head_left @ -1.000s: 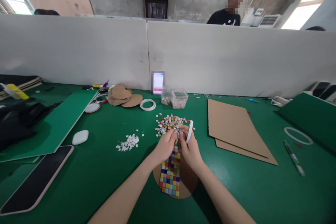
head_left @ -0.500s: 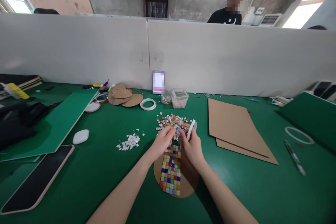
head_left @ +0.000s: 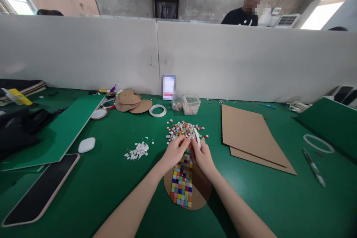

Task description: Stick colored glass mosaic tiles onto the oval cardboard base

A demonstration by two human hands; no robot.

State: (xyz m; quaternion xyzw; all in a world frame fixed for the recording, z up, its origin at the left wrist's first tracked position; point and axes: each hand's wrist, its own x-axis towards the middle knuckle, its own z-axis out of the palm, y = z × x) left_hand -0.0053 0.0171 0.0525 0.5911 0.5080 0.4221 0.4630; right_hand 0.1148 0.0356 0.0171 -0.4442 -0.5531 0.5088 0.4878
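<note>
My left hand [head_left: 175, 151] is closed in a pinch above the far end of a strip of colourful mosaic tiles [head_left: 182, 186]; whatever lies between its fingertips is too small to make out. Close against it, my right hand [head_left: 204, 159] grips a narrow white tape roll [head_left: 197, 138], held on edge. The fingertips of both hands meet or nearly meet. Beneath them, the tile strip lies on a round cardboard disc [head_left: 202, 191]. Just beyond my fingers spreads a heap of loose coloured tiles [head_left: 180, 129], partly hidden by the hands.
White paper scraps [head_left: 138, 151] lie to the left, near a white case [head_left: 86, 145]. Behind the heap stand a clear box [head_left: 191, 104], a jar [head_left: 176, 103] and a phone [head_left: 169, 87]. Cardboard sheets [head_left: 248, 130] and a pen [head_left: 314, 167] are on the right.
My right hand has moved slightly left, toward my left hand, and the tape roll has shifted left and turned more edge-on. The tile strip and disc stay in place.
</note>
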